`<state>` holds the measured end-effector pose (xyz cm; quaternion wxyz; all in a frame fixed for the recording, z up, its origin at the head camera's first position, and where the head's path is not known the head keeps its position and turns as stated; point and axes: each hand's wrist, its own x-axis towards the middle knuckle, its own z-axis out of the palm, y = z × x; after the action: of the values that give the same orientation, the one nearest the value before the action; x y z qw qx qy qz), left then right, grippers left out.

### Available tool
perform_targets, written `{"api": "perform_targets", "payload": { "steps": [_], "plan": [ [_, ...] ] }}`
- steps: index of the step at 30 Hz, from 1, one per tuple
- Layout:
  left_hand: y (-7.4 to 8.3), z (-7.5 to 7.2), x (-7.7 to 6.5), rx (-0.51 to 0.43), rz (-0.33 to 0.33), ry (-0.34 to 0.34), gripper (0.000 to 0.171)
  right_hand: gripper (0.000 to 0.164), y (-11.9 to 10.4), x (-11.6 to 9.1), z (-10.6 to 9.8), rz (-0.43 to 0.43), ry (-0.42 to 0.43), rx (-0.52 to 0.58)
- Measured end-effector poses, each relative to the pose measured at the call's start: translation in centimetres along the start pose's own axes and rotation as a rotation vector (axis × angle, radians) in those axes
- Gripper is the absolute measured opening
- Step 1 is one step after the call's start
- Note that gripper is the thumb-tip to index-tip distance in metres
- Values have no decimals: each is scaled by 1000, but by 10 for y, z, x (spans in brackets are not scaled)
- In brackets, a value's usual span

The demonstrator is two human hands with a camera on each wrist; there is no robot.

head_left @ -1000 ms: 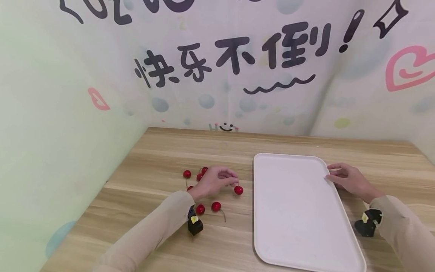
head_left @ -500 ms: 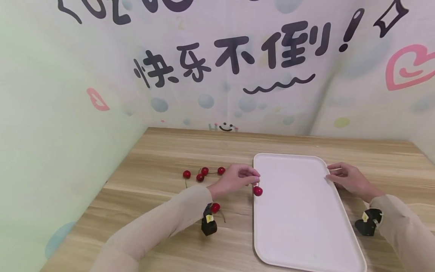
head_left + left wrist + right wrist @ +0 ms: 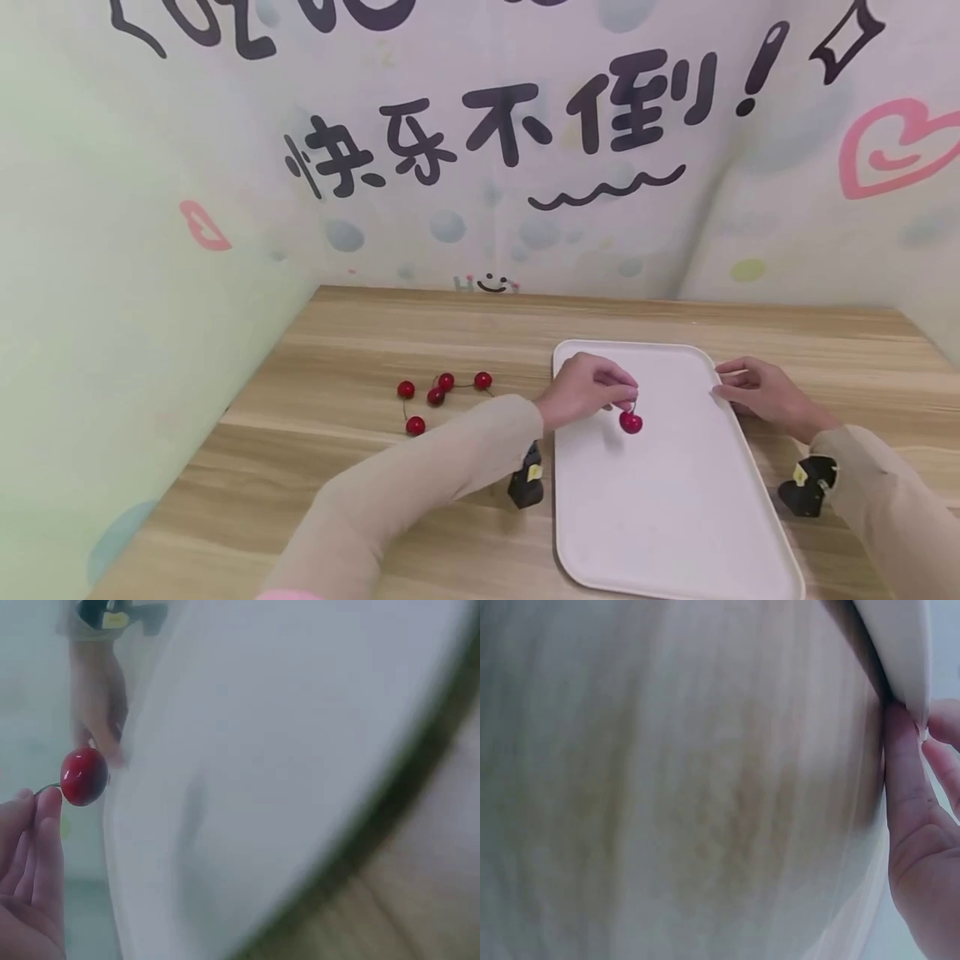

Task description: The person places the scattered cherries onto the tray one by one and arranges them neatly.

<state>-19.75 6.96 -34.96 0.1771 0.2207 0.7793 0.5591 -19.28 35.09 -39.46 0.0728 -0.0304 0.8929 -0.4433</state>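
Note:
In the head view my left hand is over the left part of a white rectangular tray. It pinches the stem of a red cherry, which hangs just above the tray's surface. The left wrist view shows this cherry close up, its thin stem between thumb and fingertips. My right hand grips the tray's right rim near the far corner. In the right wrist view the thumb lies against the rim, with the other fingers partly out of view beyond it.
Several cherries with stems lie on the wooden table left of the tray, among them one cherry nearest the front. The left sleeve covers part of the table. A printed wall cloth stands behind the table.
My left hand has carried the cherry rightward, from the table left of the tray to above the tray. The right hand stays at the rim. The head view has shifted slightly.

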Motion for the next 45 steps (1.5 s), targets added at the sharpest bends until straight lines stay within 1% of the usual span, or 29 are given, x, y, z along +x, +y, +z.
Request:
{"api": "perform_targets", "payload": {
  "steps": [3, 5, 8, 10, 13, 17, 19, 22, 25, 29, 32, 35, 38, 41, 45],
  "plan": [
    [6, 8, 15, 2, 3, 31, 9, 52, 1, 0, 0, 4, -2, 2],
    [7, 13, 25, -8, 12, 43, 10, 53, 1, 1, 0, 13, -5, -15],
    [8, 19, 38, -3, 6, 78, 10, 56, 1, 1, -2, 29, -14, -49],
    [9, 23, 46, -11, 4, 100, 10, 57, 0, 1, -3, 41, -21, -53],
    [9, 32, 57, -21, -23, 135, 8, 57, 0, 1, -3, 53, -28, -42],
    [8, 45, 67, -44, -75, 149, 7, 54, 0, 1, -4, 44, -17, -24],
    [5, 51, 70, -46, -106, 162, 7, 53, 0, 1, -4, 38, -12, -9],
    [0, 59, 74, -54, -134, 187, 6, 53, -1, 1, -4, 42, -12, 0],
    [-4, 67, 76, -60, -137, 204, 6, 54, 0, 1, -4, 45, -14, 17],
    [-8, 76, 77, -34, -158, 215, 5, 55, 2, 1, -4, 61, -20, 13],
    [-12, 78, 78, -6, -183, 234, 5, 57, 2, 2, -3, 80, -28, 0],
    [-15, 79, 78, 7, -180, 247, 5, 59, 2, 2, -3, 90, -34, -4],
    [-15, 81, 79, 31, -174, 242, 5, 58, 3, 2, -4, 81, -34, 13],
    [-14, 83, 78, 22, -176, 246, 5, 57, 4, 2, -5, 74, -28, 24],
    [-14, 85, 77, -22, -184, 266, 5, 57, 5, 1, -4, 78, -30, 40]
  ]
}}
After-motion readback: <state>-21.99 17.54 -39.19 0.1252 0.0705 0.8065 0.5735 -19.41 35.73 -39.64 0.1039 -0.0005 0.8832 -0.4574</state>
